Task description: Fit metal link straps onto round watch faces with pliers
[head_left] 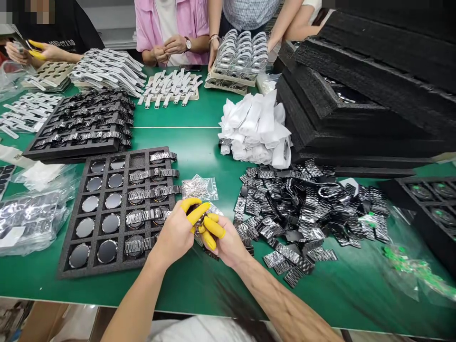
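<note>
Yellow finger cots cover fingertips of both my hands, which meet above the table's front middle. My left hand (174,235) and my right hand (228,240) are closed around a dark metal watch band (202,218). My fingers hide most of it, and whether a watch case is attached cannot be made out. Left of my hands lies a black foam tray (123,187) with round watch cases (113,200), some fitted with black link bands (139,218). Just beyond my fingers is a clear bag of small metal pins (199,186). A heap of black metal bands (295,204) lies to the right.
White-wrapped pieces (256,126) are piled behind the bands, beside tall black foam stacks (356,109). Another tray of banded watches (85,118) stands back left. Plastic bags (35,213) lie at left, green-tabbed pieces (416,270) at right. Co-workers handle white straps (174,85) and trays opposite.
</note>
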A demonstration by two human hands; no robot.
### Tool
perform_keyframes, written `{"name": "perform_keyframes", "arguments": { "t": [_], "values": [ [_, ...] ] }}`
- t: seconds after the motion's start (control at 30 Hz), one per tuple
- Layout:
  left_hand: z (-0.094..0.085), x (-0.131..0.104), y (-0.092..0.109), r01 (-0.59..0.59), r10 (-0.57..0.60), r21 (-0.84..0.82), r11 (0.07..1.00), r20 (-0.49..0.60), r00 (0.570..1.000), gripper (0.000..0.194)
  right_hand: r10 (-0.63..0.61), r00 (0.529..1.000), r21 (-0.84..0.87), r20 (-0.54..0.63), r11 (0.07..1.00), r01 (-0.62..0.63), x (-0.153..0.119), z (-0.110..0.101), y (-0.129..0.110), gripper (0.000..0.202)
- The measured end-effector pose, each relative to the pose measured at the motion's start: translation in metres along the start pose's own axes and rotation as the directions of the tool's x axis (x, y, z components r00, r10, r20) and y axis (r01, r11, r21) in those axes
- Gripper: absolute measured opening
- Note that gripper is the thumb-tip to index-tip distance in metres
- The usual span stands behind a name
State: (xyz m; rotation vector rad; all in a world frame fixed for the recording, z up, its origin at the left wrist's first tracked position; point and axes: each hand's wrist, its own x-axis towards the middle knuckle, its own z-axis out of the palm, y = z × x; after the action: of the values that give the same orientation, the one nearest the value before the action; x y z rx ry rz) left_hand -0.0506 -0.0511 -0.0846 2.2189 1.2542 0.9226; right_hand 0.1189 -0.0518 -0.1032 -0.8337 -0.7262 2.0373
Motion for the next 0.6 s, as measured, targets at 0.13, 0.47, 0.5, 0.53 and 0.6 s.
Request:
{"name": "perform_keyframes", "arguments": {
  "t": [0.13, 0.47, 0.5, 0.53, 0.6],
  "values": [
    [-0.0056, 0.0026, 0.0058, -0.046, 0.053, -0.16, 0.986, 0.039, 0.998, 0.06, -0.054, 0.998, 0.006, -0.046, 0.999, 0.054, -0.0005, 0.001, 0.0016, 0.049],
    [0.0024, 0.0031, 0.0093, -0.014, 0.019, -0.312, 0.95, 0.012, 1.0, 0.036, -0.047, 0.999, -0.045, -0.027, 0.998, 0.046, -0.0034, -0.0006, 0.0025, 0.045],
    [0.002, 0.003, 0.0089, -0.011, 0.017, -0.319, 0.948, 0.016, 1.0, 0.035, -0.047, 0.999, -0.046, -0.026, 0.998, 0.046, -0.0037, -0.0003, 0.0024, 0.045],
    [0.0014, 0.003, 0.0087, -0.01, 0.018, -0.325, 0.946, 0.021, 1.0, 0.036, -0.049, 0.998, -0.045, -0.026, 0.998, 0.048, -0.004, -0.0001, 0.0022, 0.045],
    [-0.0003, 0.0027, 0.0085, -0.008, 0.02, -0.328, 0.945, 0.033, 0.999, 0.037, -0.053, 0.998, -0.042, -0.022, 0.998, 0.052, -0.0042, 0.0, 0.0017, 0.047]
  ]
}}
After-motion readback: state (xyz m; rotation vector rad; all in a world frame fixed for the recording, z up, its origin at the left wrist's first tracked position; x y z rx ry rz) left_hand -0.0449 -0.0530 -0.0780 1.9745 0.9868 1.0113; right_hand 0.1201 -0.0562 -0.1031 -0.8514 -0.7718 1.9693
